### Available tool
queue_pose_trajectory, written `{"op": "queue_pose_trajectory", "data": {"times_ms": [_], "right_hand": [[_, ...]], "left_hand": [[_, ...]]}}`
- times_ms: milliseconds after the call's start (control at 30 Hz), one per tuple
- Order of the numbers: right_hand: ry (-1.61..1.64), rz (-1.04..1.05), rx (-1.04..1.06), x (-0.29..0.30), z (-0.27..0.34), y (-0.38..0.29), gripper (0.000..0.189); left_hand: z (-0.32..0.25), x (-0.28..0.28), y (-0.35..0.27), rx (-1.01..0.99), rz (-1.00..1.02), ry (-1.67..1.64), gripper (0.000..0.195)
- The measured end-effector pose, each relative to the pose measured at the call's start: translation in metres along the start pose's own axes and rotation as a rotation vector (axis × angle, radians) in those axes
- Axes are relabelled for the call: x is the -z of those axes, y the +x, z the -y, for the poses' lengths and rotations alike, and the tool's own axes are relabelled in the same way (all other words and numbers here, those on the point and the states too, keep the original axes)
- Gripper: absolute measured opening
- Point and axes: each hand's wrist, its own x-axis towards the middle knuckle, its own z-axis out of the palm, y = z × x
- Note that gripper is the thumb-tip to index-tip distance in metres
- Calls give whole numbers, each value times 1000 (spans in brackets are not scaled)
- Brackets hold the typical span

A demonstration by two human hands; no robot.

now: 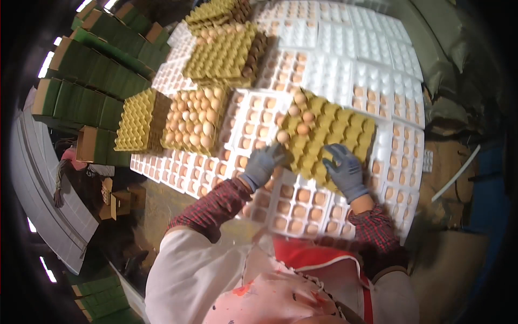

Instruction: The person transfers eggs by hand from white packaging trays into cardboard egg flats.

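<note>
A yellow moulded-pulp egg tray (336,129) lies tilted on white egg packs in front of me, with several brown eggs (302,128) at its left side and its other cups bare. My left hand (263,164), in a grey glove, is at the tray's lower left edge, close to a pale egg (282,137); its fingertips are blurred, so whether it holds anything is unclear. Over the tray's lower right part is my right hand (344,170), also gloved, thumb and fingers apart with nothing seen between them. White packs filled with brown eggs (299,211) lie below the tray.
Left of the hands stand a full tray of eggs (194,117) and a stack of yellow trays (137,121). Further back are more stacked trays (218,56). White packs (368,40) cover the table. Green cartons (81,97) are piled at the left, near another person's arm (60,178).
</note>
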Motion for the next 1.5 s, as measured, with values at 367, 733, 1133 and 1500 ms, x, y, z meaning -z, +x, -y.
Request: {"op": "queue_pose_trajectory", "data": {"times_ms": [367, 733, 1133, 1500], "right_hand": [[917, -95, -578, -80, -41, 81, 37], [-343, 282, -265, -81, -30, 121, 34], [-514, 325, 252, -74, -47, 196, 23], [1088, 179, -502, -23, -91, 181, 37]], "left_hand": [[59, -10, 32, 196, -115, -1314, 26], [38, -20, 86, -200, 131, -20, 31], [85, 9, 123, -22, -72, -655, 31], [53, 12, 164, 86, 65, -203, 27]]}}
